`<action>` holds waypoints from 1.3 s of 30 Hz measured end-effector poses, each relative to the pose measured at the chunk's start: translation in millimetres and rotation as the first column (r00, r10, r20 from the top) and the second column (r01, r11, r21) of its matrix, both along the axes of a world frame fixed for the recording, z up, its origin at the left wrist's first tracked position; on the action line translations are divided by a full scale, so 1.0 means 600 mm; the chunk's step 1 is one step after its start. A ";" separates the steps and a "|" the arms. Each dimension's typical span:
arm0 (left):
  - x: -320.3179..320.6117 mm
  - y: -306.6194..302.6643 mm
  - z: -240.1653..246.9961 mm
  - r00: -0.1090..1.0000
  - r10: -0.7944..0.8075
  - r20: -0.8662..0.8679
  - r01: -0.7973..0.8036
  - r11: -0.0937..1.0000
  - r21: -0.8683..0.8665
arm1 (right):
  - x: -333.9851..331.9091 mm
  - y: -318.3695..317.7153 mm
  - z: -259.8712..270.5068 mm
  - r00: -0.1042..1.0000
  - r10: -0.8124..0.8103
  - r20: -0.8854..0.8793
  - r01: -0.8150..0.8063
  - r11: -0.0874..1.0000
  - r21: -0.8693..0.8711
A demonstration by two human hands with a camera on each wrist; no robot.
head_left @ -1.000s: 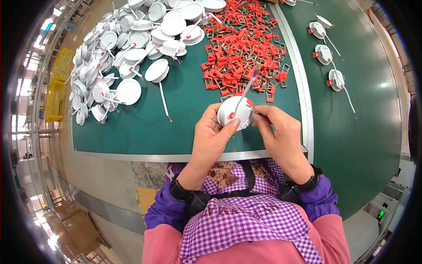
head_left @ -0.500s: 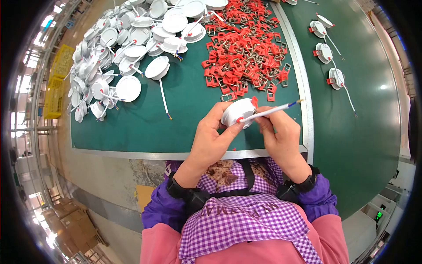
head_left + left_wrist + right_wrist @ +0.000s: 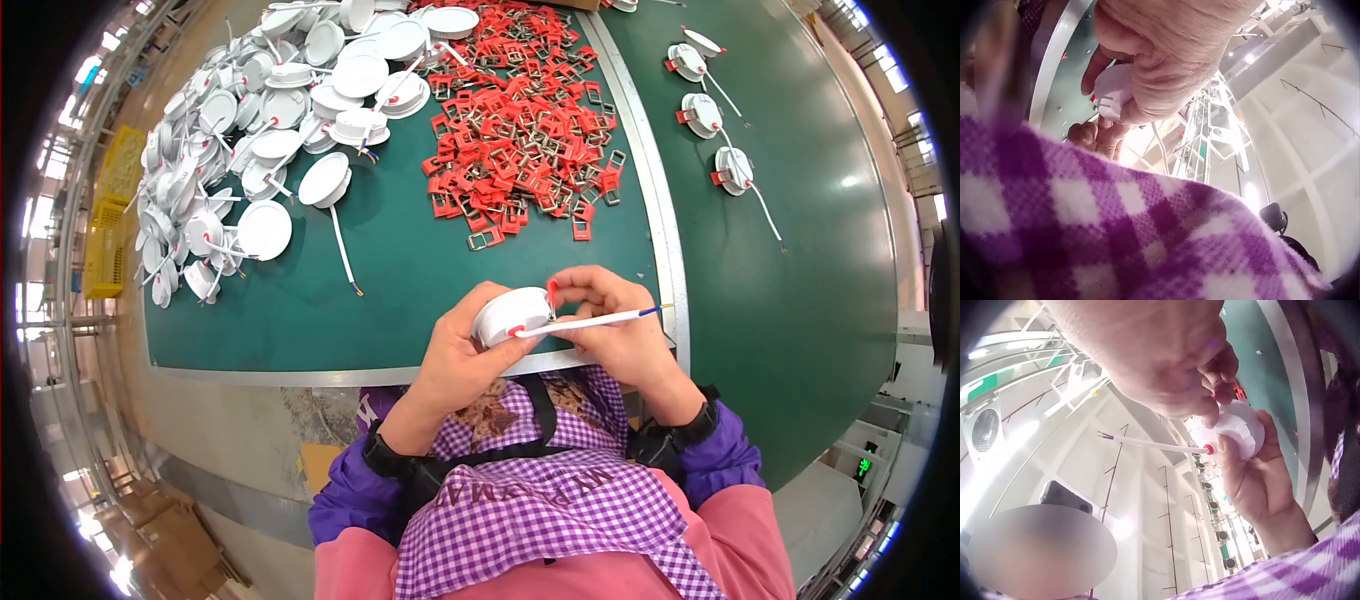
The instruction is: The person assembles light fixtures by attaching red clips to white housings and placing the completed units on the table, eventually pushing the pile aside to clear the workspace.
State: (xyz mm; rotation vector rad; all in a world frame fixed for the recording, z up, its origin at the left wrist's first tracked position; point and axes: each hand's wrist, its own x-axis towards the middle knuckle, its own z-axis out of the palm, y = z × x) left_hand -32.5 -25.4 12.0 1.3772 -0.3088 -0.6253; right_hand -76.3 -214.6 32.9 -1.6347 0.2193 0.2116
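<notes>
In the head view the left hand (image 3: 455,350) grips a round white lamp (image 3: 510,312) by its rim, thumb near the red cable grommet. A white cable (image 3: 590,322) with bare wire ends points right from it, across the right hand. The right hand (image 3: 620,330) pinches a red clip (image 3: 552,290) at the lamp's right side; its metal part is mostly hidden by fingers. The right wrist view shows the lamp (image 3: 1241,430) between both hands, its cable (image 3: 1154,445) sticking out left. In the left wrist view the lamp (image 3: 1113,90) is partly covered by the left hand (image 3: 1160,62).
A heap of white lamps (image 3: 265,230) lies at the left of the green table (image 3: 400,270). Red clips with metal frames (image 3: 520,130) are piled at the middle. Beyond a metal edge (image 3: 640,150), several lamps (image 3: 735,170) with clips lie on another green surface.
Both hands and the lamp sit lower and slightly left in the head view, whose whole scene has shifted left. The cable has swung from pointing up to pointing right.
</notes>
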 end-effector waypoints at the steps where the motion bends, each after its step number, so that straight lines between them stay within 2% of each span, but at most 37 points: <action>1: 0.000 0.001 0.001 1.000 -0.002 -0.003 0.002 1.000 0.001 | 0.002 0.005 -0.002 0.998 -0.050 -0.042 0.051 0.999 0.013; 3: 0.003 0.001 0.003 1.000 -0.003 0.001 0.003 1.000 0.000 | 0.000 0.006 0.001 0.996 -0.058 -0.072 0.059 0.998 0.012; 4: 0.003 0.001 0.006 0.999 -0.004 -0.052 0.003 1.000 -0.015 | 0.000 0.007 0.001 0.993 -0.062 -0.104 0.064 0.998 0.015; 6: 0.004 -0.001 0.016 0.994 -0.004 -0.107 0.000 0.999 -0.033 | 0.013 -0.028 -0.010 0.992 0.083 -0.090 -0.072 0.990 0.118; 7: 0.008 -0.005 0.024 0.997 0.029 -0.076 -0.030 0.999 -0.020 | 0.020 -0.042 -0.005 0.994 0.106 -0.019 -0.106 0.994 -0.021; 8: 0.014 -0.009 0.029 0.997 0.061 -0.041 -0.061 0.998 -0.009 | 0.028 -0.052 -0.020 0.997 -0.007 0.076 0.012 0.998 -0.066; 9: 0.021 -0.005 0.021 0.993 0.112 -0.036 -0.113 0.993 -0.042 | 0.041 -0.067 -0.022 0.983 -0.071 0.169 0.123 0.938 -0.324; 10: 0.026 0.000 0.021 0.993 0.113 -0.032 -0.114 0.992 -0.044 | 0.053 -0.082 -0.023 0.955 -0.108 0.275 0.247 0.802 -0.544; 11: 0.032 0.004 0.022 0.987 0.161 -0.020 -0.162 0.986 -0.049 | 0.065 -0.094 -0.029 0.954 -0.106 0.282 0.250 0.801 -0.544; 13: 0.037 0.011 0.019 0.978 0.211 -0.005 -0.211 0.977 -0.035 | 0.080 -0.109 -0.046 0.868 0.039 0.496 0.405 0.523 -0.750; 14: 0.036 0.012 0.017 0.978 0.209 -0.004 -0.210 0.977 -0.034 | 0.083 -0.110 -0.052 0.867 0.037 0.497 0.406 0.524 -0.749; 16: 0.034 0.015 0.014 0.963 0.177 -0.202 -0.203 0.973 -0.114 | 0.090 -0.108 -0.057 0.902 0.151 0.404 0.323 0.382 -0.866; 17: 0.034 0.012 0.012 0.963 0.181 -0.201 -0.206 0.972 -0.111 | 0.093 -0.107 -0.057 0.902 0.152 0.404 0.323 0.385 -0.864; 19: 0.030 0.000 0.009 0.888 0.151 -0.435 -0.275 0.932 -0.238 | 0.095 -0.104 -0.054 0.912 0.247 0.327 0.244 0.314 -0.917; 22: 0.029 -0.009 0.013 0.850 0.086 -0.520 -0.228 0.950 -0.215 | 0.091 -0.101 -0.051 0.912 0.215 0.349 0.275 0.311 -0.910; 23: 0.028 -0.013 0.013 0.877 0.104 -0.469 -0.217 0.956 -0.195 | 0.086 -0.097 -0.042 0.879 0.192 0.436 0.347 0.368 -0.863; 24: 0.027 -0.015 0.010 0.876 0.112 -0.469 -0.225 0.955 -0.193 | 0.079 -0.086 -0.022 0.878 0.198 0.435 0.343 0.373 -0.862; 25: 0.027 -0.018 0.007 0.905 0.130 -0.405 -0.203 0.969 -0.143 | 0.070 -0.070 0.002 0.909 0.079 0.409 0.270 0.637 -0.723; 26: 0.026 -0.020 0.005 0.931 0.137 -0.339 -0.178 0.980 -0.091 | 0.061 -0.056 0.013 0.939 -0.032 0.343 0.212 0.839 -0.502; 27: 0.026 -0.023 0.009 0.928 0.142 -0.344 -0.183 0.979 -0.089 | 0.055 -0.046 0.010 0.929 -0.032 0.370 0.206 0.874 -0.441; 28: 0.025 -0.027 0.012 0.929 0.138 -0.344 -0.178 0.980 -0.088 | 0.049 -0.033 0.021 0.935 -0.003 0.354 0.161 0.895 -0.416; 30: 0.023 -0.033 0.015 0.944 0.181 -0.275 -0.215 0.971 -0.100 | 0.038 -0.018 0.020 0.915 0.082 0.396 0.128 0.870 -0.477; 32: 0.021 -0.035 0.014 0.952 0.192 -0.238 -0.220 0.971 -0.097 | 0.031 -0.007 0.021 0.924 0.092 0.372 0.111 0.865 -0.490; 34: 0.021 -0.033 0.011 0.959 0.200 -0.201 -0.222 0.970 -0.095 | 0.028 -0.001 0.018 0.904 0.103 0.414 0.138 0.848 -0.512; 36: 0.022 -0.030 0.008 0.981 0.161 -0.111 -0.157 0.987 0.040 | 0.022 0.006 0.021 0.904 0.106 0.414 0.143 0.838 -0.527; 39: 0.020 -0.033 0.003 0.988 0.155 -0.018 -0.155 0.988 0.004 | 0.014 0.016 0.021 0.893 0.130 0.431 0.157 0.807 -0.570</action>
